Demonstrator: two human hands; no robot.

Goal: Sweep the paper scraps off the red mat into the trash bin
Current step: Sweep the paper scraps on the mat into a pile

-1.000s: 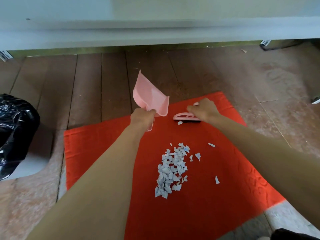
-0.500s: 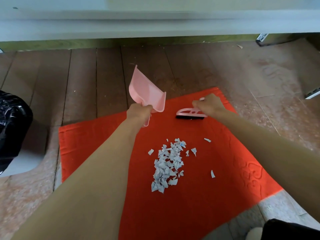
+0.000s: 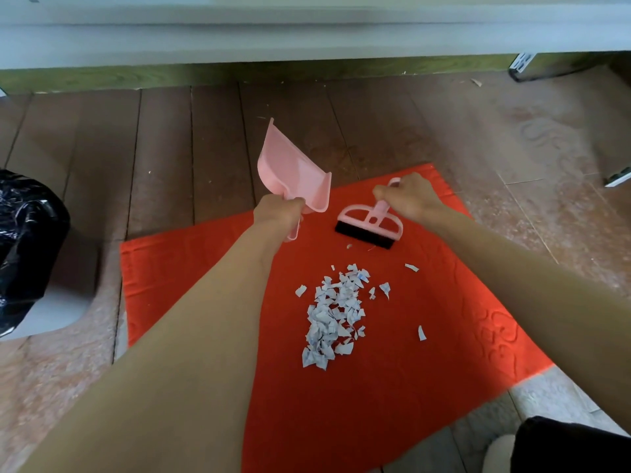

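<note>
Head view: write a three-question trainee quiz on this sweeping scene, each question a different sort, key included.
1. True or false: the dustpan lies flat on the red mat.
2. The right hand grips: A) the brush B) the dustpan C) the red mat.
3. Fill in: the trash bin stands to the person's ___.
Key: 1 false, the left hand holds it raised; 2 A; 3 left.
</note>
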